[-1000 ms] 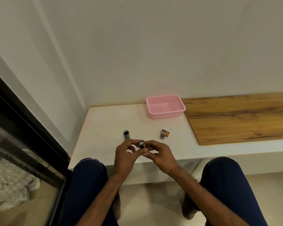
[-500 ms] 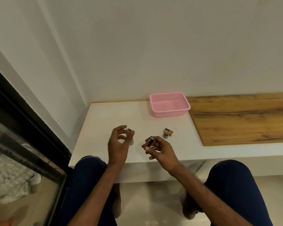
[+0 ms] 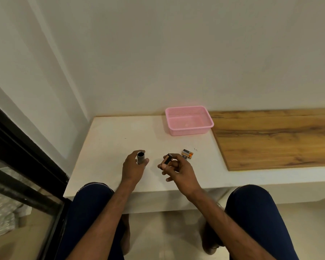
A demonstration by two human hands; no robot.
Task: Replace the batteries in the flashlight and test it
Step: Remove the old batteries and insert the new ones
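Gripping flashlight tube [image 3: 140,157] upright, open end up, with left hand [image 3: 132,170], pinching black-copper battery [image 3: 166,160] in right hand [image 3: 178,169] just right of it, spare orange-black batteries [image 3: 187,153] lying just beyond that grip, label writing unreadable.

Dim, even, warm light, no glare; a faint soft shadow lies beneath the basket [image 3: 189,131]. Wall [image 3: 176,53] lines bow at the left edge. The lower left is blurred, and the right hand [image 3: 182,171] is slightly soft.
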